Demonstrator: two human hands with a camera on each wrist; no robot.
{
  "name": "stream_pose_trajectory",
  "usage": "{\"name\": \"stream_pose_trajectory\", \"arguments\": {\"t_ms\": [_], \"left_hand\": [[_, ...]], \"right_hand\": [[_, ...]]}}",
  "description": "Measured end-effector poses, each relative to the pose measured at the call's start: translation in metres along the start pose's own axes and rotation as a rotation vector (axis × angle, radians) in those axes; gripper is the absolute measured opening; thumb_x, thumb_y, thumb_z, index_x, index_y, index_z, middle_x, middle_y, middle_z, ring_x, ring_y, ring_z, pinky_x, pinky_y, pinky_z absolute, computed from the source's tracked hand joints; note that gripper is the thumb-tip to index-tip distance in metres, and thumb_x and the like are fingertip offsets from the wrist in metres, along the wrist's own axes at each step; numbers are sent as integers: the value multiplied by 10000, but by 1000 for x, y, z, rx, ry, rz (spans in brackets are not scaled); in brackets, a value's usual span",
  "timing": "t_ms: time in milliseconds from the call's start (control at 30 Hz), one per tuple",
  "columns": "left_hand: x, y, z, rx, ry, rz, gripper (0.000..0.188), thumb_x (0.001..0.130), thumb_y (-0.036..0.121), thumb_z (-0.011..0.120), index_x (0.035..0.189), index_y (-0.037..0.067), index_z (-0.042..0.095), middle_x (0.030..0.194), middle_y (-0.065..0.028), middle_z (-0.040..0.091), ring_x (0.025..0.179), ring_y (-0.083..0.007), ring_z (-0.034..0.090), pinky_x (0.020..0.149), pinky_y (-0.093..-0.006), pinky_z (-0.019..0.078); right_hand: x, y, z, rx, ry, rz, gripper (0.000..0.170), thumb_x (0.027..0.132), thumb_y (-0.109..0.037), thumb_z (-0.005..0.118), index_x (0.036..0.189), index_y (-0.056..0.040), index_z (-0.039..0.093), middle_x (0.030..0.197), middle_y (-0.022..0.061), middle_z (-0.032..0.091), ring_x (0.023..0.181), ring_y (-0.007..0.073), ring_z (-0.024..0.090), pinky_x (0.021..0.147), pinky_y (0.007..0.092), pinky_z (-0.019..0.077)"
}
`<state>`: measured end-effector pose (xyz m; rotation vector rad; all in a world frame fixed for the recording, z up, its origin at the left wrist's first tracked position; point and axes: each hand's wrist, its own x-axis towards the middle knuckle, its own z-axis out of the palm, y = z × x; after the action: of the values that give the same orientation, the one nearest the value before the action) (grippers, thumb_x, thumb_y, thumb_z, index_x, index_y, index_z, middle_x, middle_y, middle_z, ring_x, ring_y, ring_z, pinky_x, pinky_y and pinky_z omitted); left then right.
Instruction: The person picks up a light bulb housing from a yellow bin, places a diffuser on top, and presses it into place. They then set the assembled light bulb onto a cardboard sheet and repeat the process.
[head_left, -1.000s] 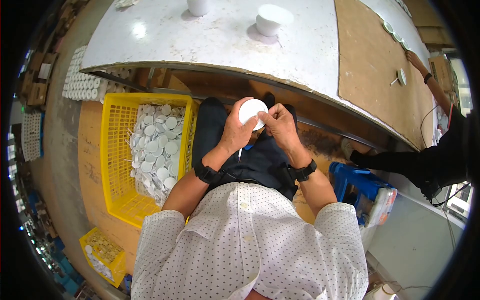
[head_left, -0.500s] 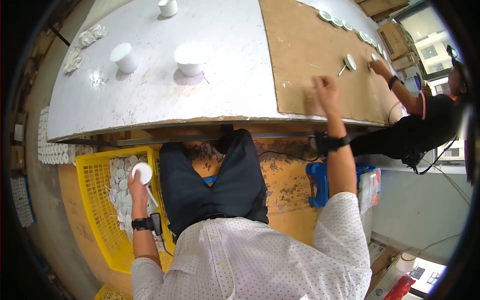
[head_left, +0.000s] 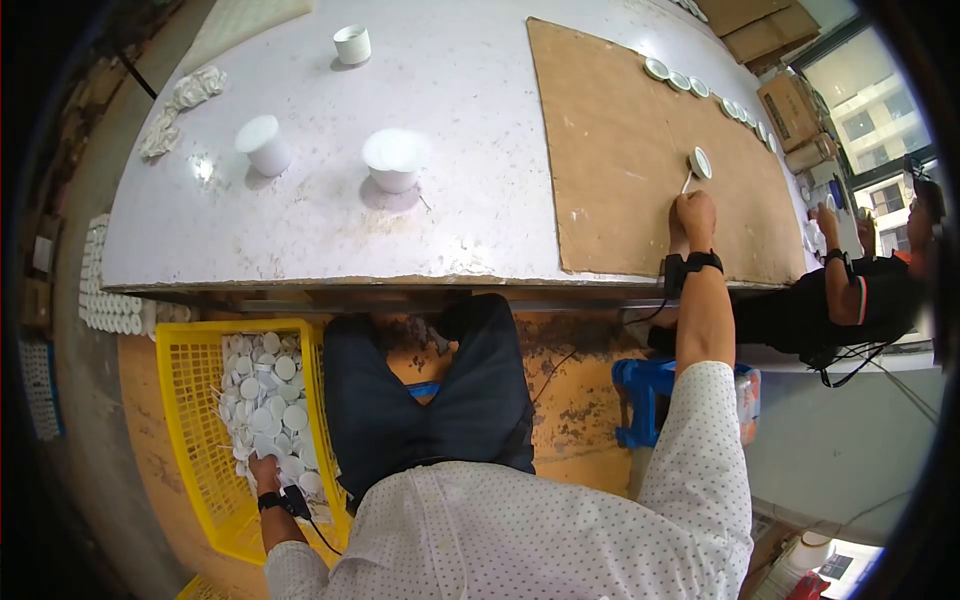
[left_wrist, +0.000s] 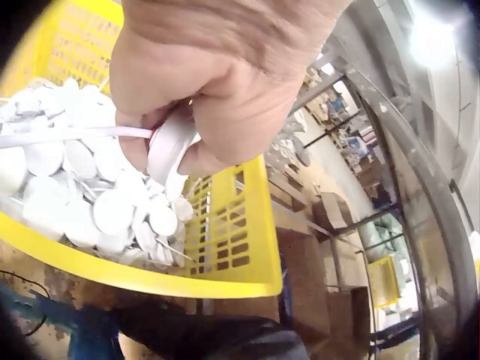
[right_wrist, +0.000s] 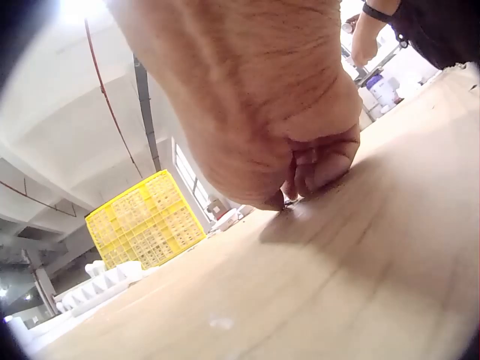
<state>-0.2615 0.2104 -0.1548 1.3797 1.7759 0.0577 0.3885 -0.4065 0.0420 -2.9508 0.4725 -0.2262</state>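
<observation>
My left hand (head_left: 264, 474) reaches into the yellow basket, over a heap of white discs. In the left wrist view its fingers and thumb pinch a white disc (left_wrist: 169, 146), edge towards the camera, with a thin white stem (left_wrist: 82, 136) sticking out to the left. My right hand (head_left: 697, 215) is down on the brown board (head_left: 610, 180), fingers curled, fingertips at the end of the thin stem of a white-rimmed disc (head_left: 700, 163) lying there. In the right wrist view the curled fingers (right_wrist: 324, 169) meet the board; the hand hides that disc.
White cups (head_left: 394, 162) and a crumpled cloth (head_left: 188, 100) are on the white table (head_left: 480, 235). Several discs (head_left: 678, 82) line the board's far edge. The yellow basket (head_left: 190, 440) stands left of my legs, a blue stool (head_left: 640, 395) to the right. Another person (head_left: 850, 290) is at far right.
Both hands were together at a white disc over my lap, then parted. The left carried its disc left and down into the basket; the right moved over and down onto the board.
</observation>
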Motion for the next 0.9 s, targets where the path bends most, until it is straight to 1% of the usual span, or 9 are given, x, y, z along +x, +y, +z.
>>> {"name": "stream_pose_trajectory", "arguments": {"t_ms": [233,367,433,467,533,633,700,800,900], "left_hand": [[53,-57,-17,82,-67,53,412,652,-9,481,1062,-32,509,914,-91,571,770,-212,542,660,-303,429],[74,-71,-26,135,116,256,377,652,34,491,1000,-109,517,923,-176,592,820,-297,560,759,-343,422],[129,-100,-36,756,67,341,377,649,33,482,995,-112,523,965,-223,575,894,-304,550,802,-335,415],[111,-86,-24,435,233,347,359,647,41,498,973,-106,534,969,-240,575,893,-321,554,822,-344,418],[82,-56,-4,407,248,499,326,655,48,513,951,-82,556,959,-214,587,880,-318,558,824,-344,420],[82,-30,32,209,43,577,302,677,-3,508,967,-55,574,951,-160,608,923,-256,580,848,-317,430],[41,15,60,65,-102,656,274,734,-39,495,1000,-51,557,982,-149,603,944,-221,577,840,-291,436],[-21,72,108,-205,-344,687,238,771,-16,543,1008,-35,551,970,-121,604,896,-179,585,784,-262,451],[-143,157,124,-248,-688,690,195,797,-5,549,992,-14,557,960,-94,610,847,-144,592,709,-227,463]], "right_hand": [[-55,9,-18,68,-64,-359,254,732,-253,547,774,-10,610,758,200,611,751,347,592,675,401,466],[-112,-10,-35,157,-110,-487,177,740,-191,556,753,-17,587,715,174,603,706,338,585,631,399,459],[-136,-15,-35,171,-128,-493,146,744,-159,561,753,-14,569,711,170,593,679,342,576,614,404,452],[-146,-17,-35,167,-83,-588,139,747,-151,560,745,-12,559,709,170,589,668,340,573,610,407,450],[-168,-23,-35,191,-39,-701,121,747,-116,569,741,-4,526,694,170,574,639,331,565,594,398,448],[-206,-43,-49,294,-171,-565,123,742,-103,574,763,2,512,705,186,572,644,342,561,587,386,447],[-222,-42,-43,287,-205,-593,117,768,-87,566,808,10,514,677,145,569,592,253,559,552,326,441],[-246,-43,-28,727,-422,-433,169,816,-87,565,949,16,551,652,-14,508,588,42,427,507,197,376],[-272,-44,-19,946,-744,-191,168,834,-94,551,978,-9,568,667,-44,496,554,20,416,470,159,342]]}}
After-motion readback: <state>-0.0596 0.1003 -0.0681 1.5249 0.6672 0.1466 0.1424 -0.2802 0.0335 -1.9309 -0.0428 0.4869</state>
